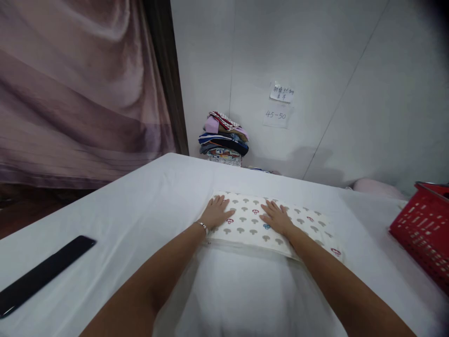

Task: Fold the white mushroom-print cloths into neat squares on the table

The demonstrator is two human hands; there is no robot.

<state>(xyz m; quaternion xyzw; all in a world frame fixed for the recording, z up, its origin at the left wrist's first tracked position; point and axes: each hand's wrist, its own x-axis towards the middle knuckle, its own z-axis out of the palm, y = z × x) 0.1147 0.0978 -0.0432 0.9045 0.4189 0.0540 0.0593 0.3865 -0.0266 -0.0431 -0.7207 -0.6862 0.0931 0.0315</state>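
A folded white cloth (245,224) printed with grey, red and blue mushrooms lies flat on the white-covered table. Its long side runs across in front of me. My left hand (215,213) rests palm down on its left end, fingers spread; a bracelet circles that wrist. Nearer the middle, my right hand (277,217) also presses flat on the cloth with its fingers apart. Neither hand grasps anything. Part of the cloth's right half is covered by my right forearm.
A red plastic basket (424,229) stands at the table's right. On the left lies a long black flat object (45,274). Beyond the far edge, folded fabrics (224,138) are stacked against the wall. A purplish curtain (84,93) hangs at left; paper notes (277,114) are on the wall.
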